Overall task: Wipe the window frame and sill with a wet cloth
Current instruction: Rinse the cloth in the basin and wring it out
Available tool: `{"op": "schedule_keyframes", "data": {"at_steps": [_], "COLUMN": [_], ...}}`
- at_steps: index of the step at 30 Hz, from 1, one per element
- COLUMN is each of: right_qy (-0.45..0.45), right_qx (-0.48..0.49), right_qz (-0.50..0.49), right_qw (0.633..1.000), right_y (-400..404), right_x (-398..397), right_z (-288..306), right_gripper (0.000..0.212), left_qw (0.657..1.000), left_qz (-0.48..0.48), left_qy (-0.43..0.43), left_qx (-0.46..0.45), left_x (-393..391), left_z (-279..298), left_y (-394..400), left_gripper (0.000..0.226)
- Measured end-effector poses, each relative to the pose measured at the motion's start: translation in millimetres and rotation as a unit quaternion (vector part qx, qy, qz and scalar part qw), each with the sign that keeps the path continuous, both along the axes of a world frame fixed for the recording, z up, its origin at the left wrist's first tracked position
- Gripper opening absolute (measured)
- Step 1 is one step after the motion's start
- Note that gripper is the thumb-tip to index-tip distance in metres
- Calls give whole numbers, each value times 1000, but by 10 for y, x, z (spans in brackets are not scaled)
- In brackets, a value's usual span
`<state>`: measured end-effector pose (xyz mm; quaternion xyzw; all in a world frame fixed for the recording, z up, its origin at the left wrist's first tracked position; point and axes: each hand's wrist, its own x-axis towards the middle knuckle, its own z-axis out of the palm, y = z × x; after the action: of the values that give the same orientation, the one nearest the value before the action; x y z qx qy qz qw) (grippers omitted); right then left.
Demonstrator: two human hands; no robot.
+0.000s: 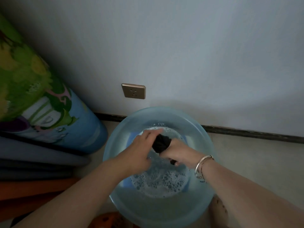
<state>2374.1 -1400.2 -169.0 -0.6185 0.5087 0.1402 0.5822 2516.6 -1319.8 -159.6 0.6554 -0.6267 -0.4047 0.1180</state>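
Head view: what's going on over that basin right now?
A person is crouched over a blue basin of soapy water on the floor by the wall. Both hands hold a dark cloth above the water: the right hand grips its lower end, and the left hand closes on its upper end, apparently wringing it out. A wall socket sits just above the basin. No window frame or sill is in view, so wiping has not begun here.

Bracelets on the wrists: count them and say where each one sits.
1, possibly more. A silvery metal bracelet circles the right wrist, just behind the right hand gripping the dark wet cloth. It may be two thin bangles together. The left wrist is bare.
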Motion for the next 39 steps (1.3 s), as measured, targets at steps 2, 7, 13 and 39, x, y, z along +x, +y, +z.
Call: {"op": "schedule_keyframes", "data": {"at_steps": [2, 7, 13, 39], "right_qy": [-13, 12, 90, -153], "right_qx": [80, 35, -275, -417], "right_qz": [16, 128, 260, 298], "right_qw": [997, 991, 921, 845], "right_y": [38, 97, 118, -39], "right_x": [53, 231, 231, -20], "right_z": [77, 83, -40, -245], "right_gripper": [18, 20, 19, 49], "left_qw": [989, 929, 915, 957], "left_qz": [-87, -142, -110, 189], "left_qy": [-110, -333, -387, 96], "left_qx": [-47, -76, 36, 196], "left_x": [-1, -92, -268, -224], "left_z": [-20, 102, 70, -103], "left_y": [28, -129, -255, 28], "left_gripper": [92, 45, 17, 9]}}
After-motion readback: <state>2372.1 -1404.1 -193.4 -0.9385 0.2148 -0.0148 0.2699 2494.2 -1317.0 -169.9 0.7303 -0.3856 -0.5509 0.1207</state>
